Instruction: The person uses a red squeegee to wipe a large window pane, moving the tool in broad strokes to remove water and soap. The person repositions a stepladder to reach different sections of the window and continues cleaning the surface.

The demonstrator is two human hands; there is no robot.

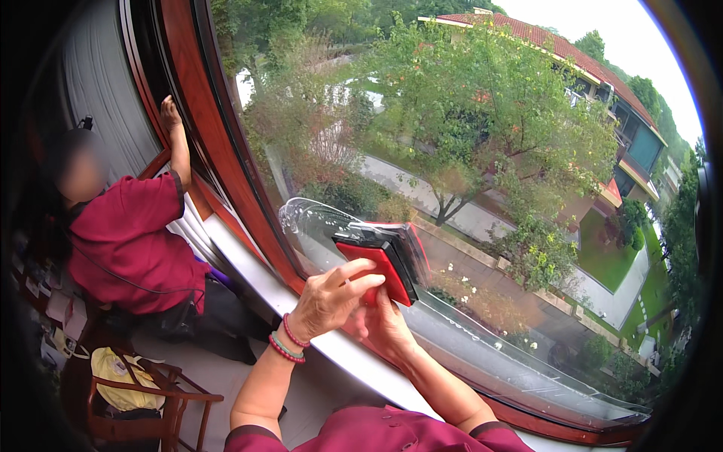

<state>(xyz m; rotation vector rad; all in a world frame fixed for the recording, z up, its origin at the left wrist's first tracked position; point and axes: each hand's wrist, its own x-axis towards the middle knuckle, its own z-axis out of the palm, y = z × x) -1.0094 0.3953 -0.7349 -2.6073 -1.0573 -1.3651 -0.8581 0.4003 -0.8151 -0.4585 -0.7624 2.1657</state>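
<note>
A red and black magnetic window cleaner (375,271) lies against the window pane (316,169), low on the glass. A matching red-edged part shows just behind it, though whether that is the outer half or a reflection I cannot tell. My left hand (333,291), with beaded bracelets at its wrist, has its fingers on the cleaner's red face. From below and to the right, my right hand (387,327) holds its lower edge, the thumb up against it. Curved soapy streaks (316,212) mark the glass to the upper left of the cleaner, and a wet line runs along the lower pane.
At the left a co-worker (135,243) in a maroon shirt reaches up to the window frame (197,101). A wooden chair (133,429) with a yellow cloth (121,378) stands at the lower left. The white sill (350,356) runs below the pane.
</note>
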